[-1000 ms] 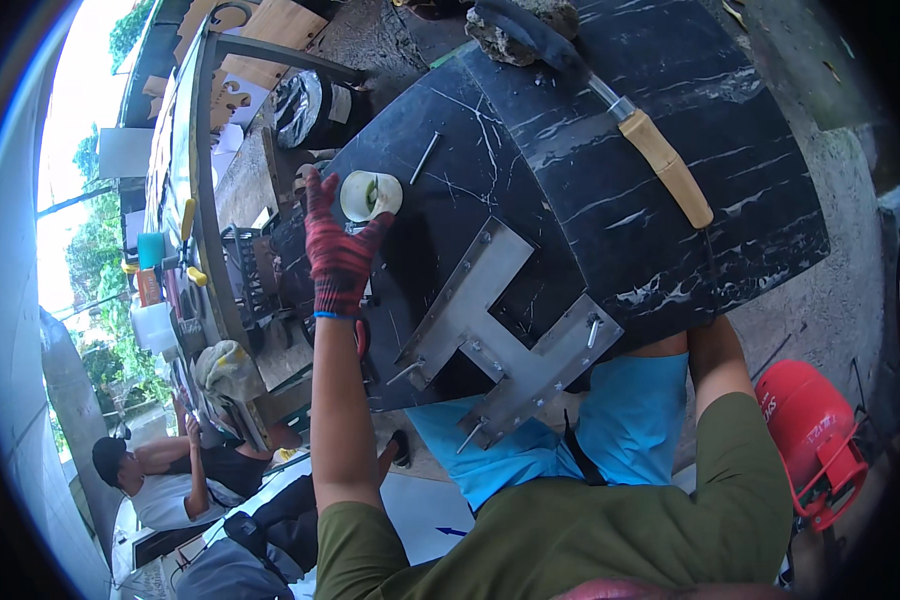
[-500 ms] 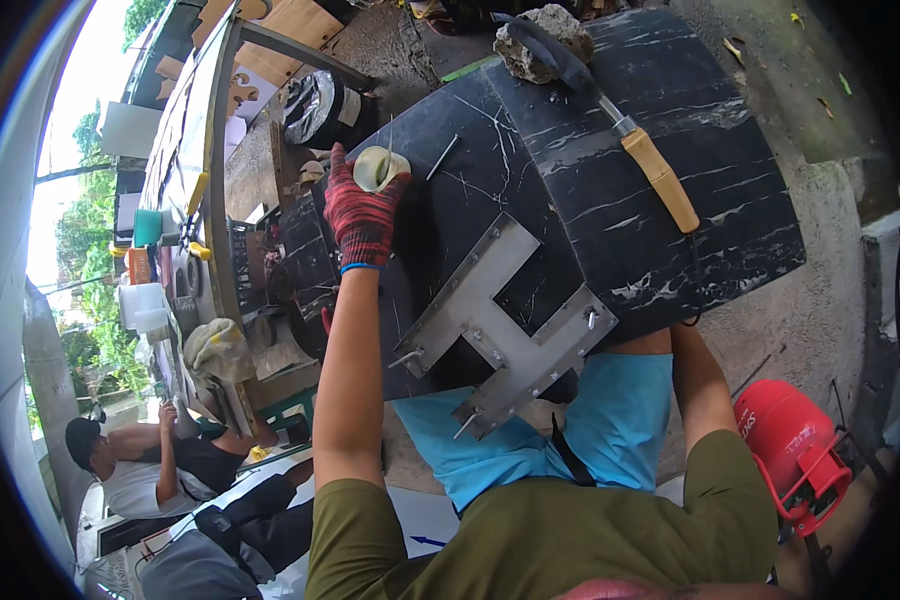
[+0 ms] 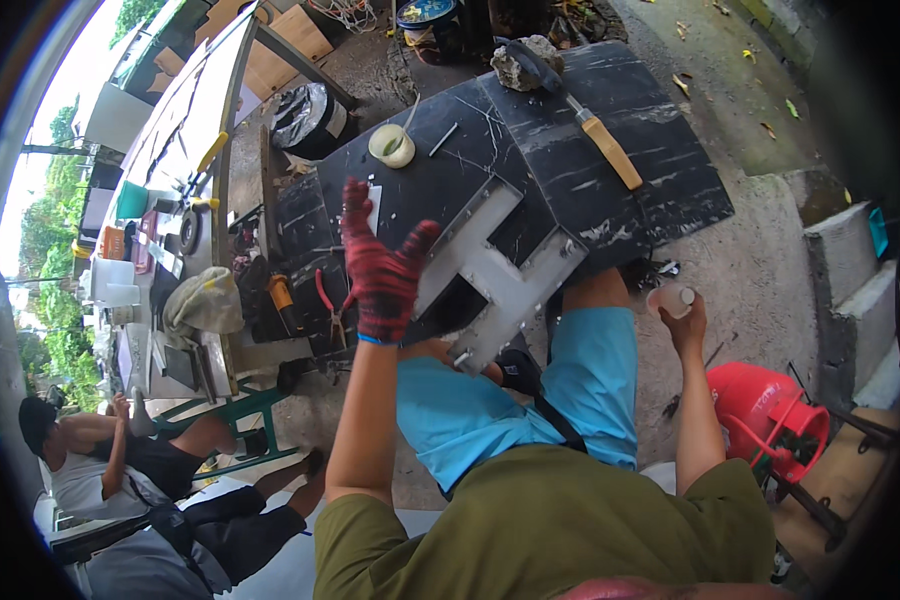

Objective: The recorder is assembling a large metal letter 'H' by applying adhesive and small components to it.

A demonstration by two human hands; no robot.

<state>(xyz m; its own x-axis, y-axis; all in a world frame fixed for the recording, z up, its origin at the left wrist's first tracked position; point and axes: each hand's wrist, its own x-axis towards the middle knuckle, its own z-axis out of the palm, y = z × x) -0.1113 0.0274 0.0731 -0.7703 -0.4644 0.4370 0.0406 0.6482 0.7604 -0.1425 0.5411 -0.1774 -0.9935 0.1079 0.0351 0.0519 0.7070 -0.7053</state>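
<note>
My left hand [image 3: 383,275], in a red and black knit glove, is raised over the left part of the black slab table, fingers spread and holding nothing. Beside it lies an H-shaped sheet-metal piece [image 3: 490,268] with raised edges and several studs. My bare right hand [image 3: 686,325] is wrapped round a small translucent bottle [image 3: 660,297] with a pale cap, out past the table's right side. A pale round cup [image 3: 391,147] with a thin stick in it stands farther back, near a short metal rod [image 3: 444,139].
A wooden-handled blade [image 3: 610,152] leans on a rough stone [image 3: 526,64] at the table's far edge. Red-handled pliers [image 3: 328,300] lie at left. A red gas cylinder [image 3: 755,405] stands at right. Two people sit at lower left, by a cluttered workbench [image 3: 218,190].
My left hand has let go of the cup and drawn back toward me, opening. My right hand, hidden before, has come into view at right with the bottle. The view has shifted.
</note>
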